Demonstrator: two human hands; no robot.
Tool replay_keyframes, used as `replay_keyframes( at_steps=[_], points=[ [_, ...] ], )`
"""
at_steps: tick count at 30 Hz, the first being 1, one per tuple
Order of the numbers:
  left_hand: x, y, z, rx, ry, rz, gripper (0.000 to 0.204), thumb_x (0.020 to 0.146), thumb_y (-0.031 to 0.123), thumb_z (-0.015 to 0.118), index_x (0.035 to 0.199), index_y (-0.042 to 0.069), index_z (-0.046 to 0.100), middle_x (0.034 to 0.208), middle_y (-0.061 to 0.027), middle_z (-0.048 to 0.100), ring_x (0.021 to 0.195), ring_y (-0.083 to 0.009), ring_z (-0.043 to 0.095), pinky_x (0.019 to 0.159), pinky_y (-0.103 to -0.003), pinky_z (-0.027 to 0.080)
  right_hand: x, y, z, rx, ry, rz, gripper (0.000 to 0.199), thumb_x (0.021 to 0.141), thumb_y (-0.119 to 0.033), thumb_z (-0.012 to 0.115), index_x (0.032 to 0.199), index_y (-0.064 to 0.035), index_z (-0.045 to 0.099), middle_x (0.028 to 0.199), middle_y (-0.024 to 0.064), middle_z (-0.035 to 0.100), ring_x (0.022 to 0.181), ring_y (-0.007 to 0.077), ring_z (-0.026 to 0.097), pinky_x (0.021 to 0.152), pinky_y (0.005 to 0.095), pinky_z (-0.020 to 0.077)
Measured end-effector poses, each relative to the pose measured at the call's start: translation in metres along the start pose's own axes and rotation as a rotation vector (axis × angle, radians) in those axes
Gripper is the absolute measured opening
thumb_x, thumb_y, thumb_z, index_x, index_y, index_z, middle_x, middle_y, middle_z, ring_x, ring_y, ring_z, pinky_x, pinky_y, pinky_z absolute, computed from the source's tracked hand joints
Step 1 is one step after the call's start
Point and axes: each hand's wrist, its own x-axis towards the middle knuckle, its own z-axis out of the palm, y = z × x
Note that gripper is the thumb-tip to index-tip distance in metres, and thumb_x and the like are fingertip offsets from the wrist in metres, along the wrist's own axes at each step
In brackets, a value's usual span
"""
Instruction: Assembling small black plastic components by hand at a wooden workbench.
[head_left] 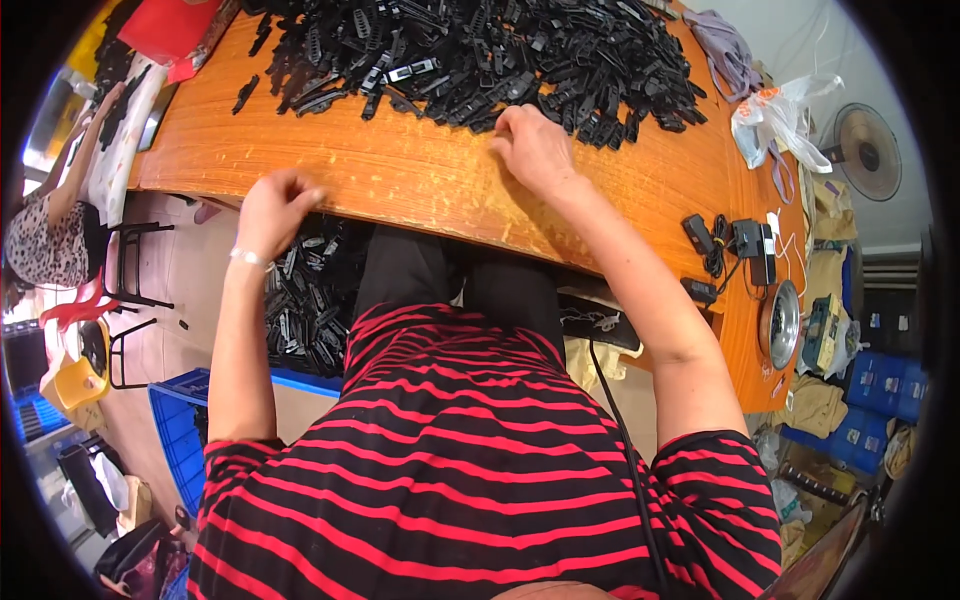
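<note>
A large heap of small black plastic clip-like parts [470, 60] covers the far side of the wooden table [380, 180]. My right hand [538, 152] is at the heap's near edge, its fingers curled down and pinched together; what they hold, if anything, is hidden. At the table's front edge, my left hand [275, 212] hangs over a blue crate [305, 381] filled with more black parts. Its fingers are loosely bent with the thumb standing apart, and nothing shows between them.
A coiled black cable with adapters [712, 245] and a round metal bowl [784, 325] lie on the table's right end. Beyond are a plastic bag [785, 125] and a fan [866, 150]. Another person [60, 235] sits at far left, near a stool [135, 265].
</note>
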Motion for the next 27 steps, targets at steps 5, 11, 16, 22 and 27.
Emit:
replay_keyframes(
  at_steps=[5, 11, 16, 22, 27],
  points=[
    [0.058, 0.049, 0.043, 0.119, 0.209, 0.335, 0.021, 0.079, 0.014, 0.064, 0.1, 0.011, 0.063, 0.093, -0.0119, 0.06, 0.089, -0.0307, 0.06, 0.075, -0.04, 0.048, 0.017, 0.008, 0.015, -0.266, 0.042, -0.101, 0.021, 0.077, -0.015, 0.068, 0.094, -0.0067, 0.06, 0.097, 0.0146, 0.056, 0.078, 0.0361, 0.062, 0.068, 0.0436, 0.0512],
    [0.105, 0.05, 0.075, 0.387, 0.267, 0.536, 0.021, 0.074, 0.009, 0.066, 0.095, 0.011, 0.062, 0.095, -0.0079, 0.054, 0.097, -0.0285, 0.053, 0.078, -0.04, 0.049, -0.007, -0.016, 0.018, -0.155, 0.008, -0.222, 0.019, 0.075, -0.015, 0.07, 0.086, -0.007, 0.057, 0.086, 0.0113, 0.056, 0.073, 0.033, 0.061, 0.063, 0.0422, 0.0499],
    [0.102, 0.051, 0.07, 0.494, 0.289, 0.693, 0.014, 0.073, 0.01, 0.066, 0.085, 0.009, 0.058, 0.09, -0.006, 0.056, 0.092, -0.0254, 0.054, 0.073, -0.039, 0.047, -0.022, -0.04, 0.036, 0.007, 0.004, -0.314, 0.017, 0.076, -0.016, 0.069, 0.085, -0.0087, 0.057, 0.082, 0.0104, 0.056, 0.072, 0.0325, 0.06, 0.062, 0.0419, 0.0491],
    [0.086, 0.056, 0.072, 0.107, 0.208, 0.454, 0.022, 0.074, 0.011, 0.07, 0.091, 0.007, 0.057, 0.078, -0.0058, 0.057, 0.073, -0.0246, 0.058, 0.068, -0.036, 0.048, -0.018, -0.055, 0.03, 0.082, 0.063, -0.255, 0.023, 0.077, -0.02, 0.069, 0.093, -0.0076, 0.058, 0.083, 0.0092, 0.059, 0.072, 0.0314, 0.062, 0.061, 0.0406, 0.0492],
    [0.07, 0.085, 0.081, -0.96, 0.055, 0.014, 0.041, 0.076, 0.01, 0.076, 0.109, 0.0, 0.053, 0.077, -0.001, 0.052, 0.061, -0.0083, 0.052, 0.052, -0.022, 0.047, -0.005, -0.07, 0.018, 0.333, 0.093, -0.123, 0.034, 0.082, -0.025, 0.069, 0.103, -0.0031, 0.053, 0.076, 0.0102, 0.063, 0.066, 0.0223, 0.064, 0.056, 0.0332, 0.0498]
  ],
)
